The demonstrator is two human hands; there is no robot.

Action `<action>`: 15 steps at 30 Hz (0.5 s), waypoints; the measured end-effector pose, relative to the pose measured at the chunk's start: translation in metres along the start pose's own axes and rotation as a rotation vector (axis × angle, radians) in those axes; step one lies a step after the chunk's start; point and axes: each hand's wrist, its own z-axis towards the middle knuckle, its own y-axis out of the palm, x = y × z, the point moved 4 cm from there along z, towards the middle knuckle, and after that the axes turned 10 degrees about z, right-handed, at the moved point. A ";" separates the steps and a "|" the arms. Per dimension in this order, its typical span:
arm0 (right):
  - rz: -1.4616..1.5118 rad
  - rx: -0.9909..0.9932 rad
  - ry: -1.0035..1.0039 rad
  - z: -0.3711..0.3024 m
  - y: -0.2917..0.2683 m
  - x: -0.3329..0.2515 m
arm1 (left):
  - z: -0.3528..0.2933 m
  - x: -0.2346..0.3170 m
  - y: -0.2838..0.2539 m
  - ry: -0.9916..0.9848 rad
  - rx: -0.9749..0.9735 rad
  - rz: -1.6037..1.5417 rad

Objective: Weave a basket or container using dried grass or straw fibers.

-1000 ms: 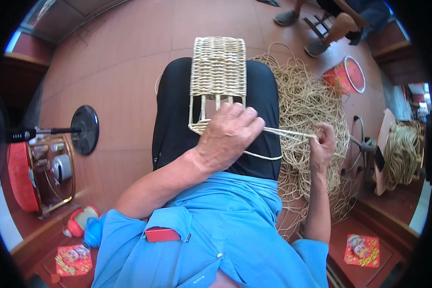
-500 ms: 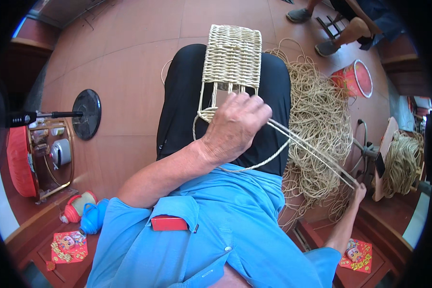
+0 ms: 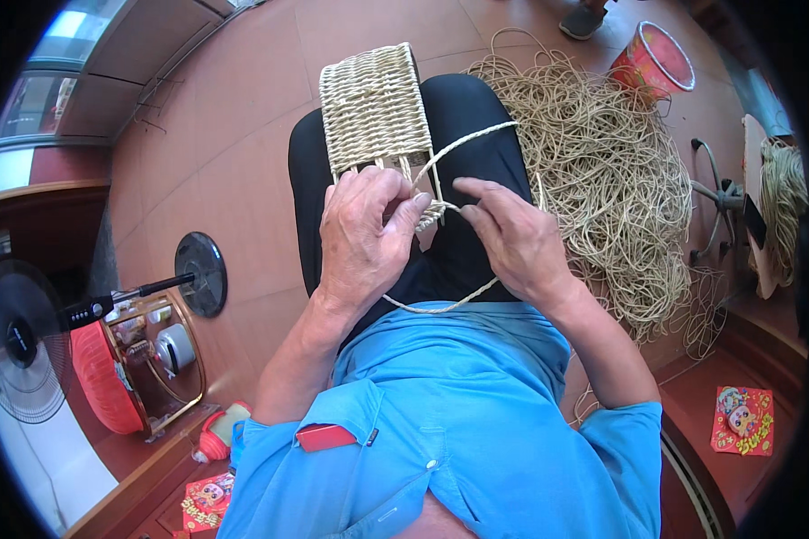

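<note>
A pale woven straw piece (image 3: 375, 103), with a dense weave and bare upright strands at its near end, rests across my lap. My left hand (image 3: 364, 235) is closed on that near end, its thumb pressed against the weave and its fingers partly covering the strands. My right hand (image 3: 523, 241) is just to the right, its thumb and a finger meeting at a straw cord (image 3: 451, 207) that comes out of the weave; its index finger is stretched out above. A long loop of the cord arcs over my right thigh and back across my lap.
A large heap of loose straw cord (image 3: 602, 180) covers the floor at right. Beyond it stands a red bucket (image 3: 647, 67). A wheeled stand base (image 3: 728, 202) is at far right. On the left are a standing fan's round base (image 3: 201, 274) and a red-covered rack (image 3: 103, 377).
My right hand has come in from far right, where it held the cord stretched out, to beside the left hand. The woven piece has shifted left and tilted. The taut cord is now slack.
</note>
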 end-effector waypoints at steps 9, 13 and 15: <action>-0.706 0.369 0.125 -0.093 -0.232 0.197 | 0.003 -0.001 0.002 0.016 -0.001 0.014; -1.037 0.453 0.811 -0.229 -0.427 0.270 | 0.005 0.000 0.000 0.024 -0.001 0.021; -1.264 0.419 1.221 -0.295 -0.494 0.281 | 0.006 0.001 -0.001 0.019 0.011 0.012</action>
